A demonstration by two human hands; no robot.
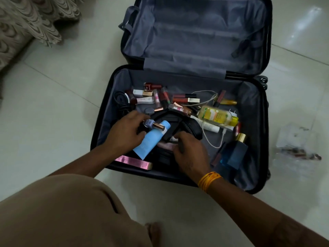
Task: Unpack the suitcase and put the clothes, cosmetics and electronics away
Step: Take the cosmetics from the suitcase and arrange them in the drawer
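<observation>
The suitcase [252,139] lay open on the tiled floor [53,113], its lower half strewn with cosmetics — lip glosses [185,98], a yellow bottle [216,115], a blue perfume bottle [235,153]. The left hand [124,134] gripped a blue tube [151,139] and small bottles over a black pouch [178,122]; the right hand [190,152], fingers curled, held the pouch's edge.
</observation>
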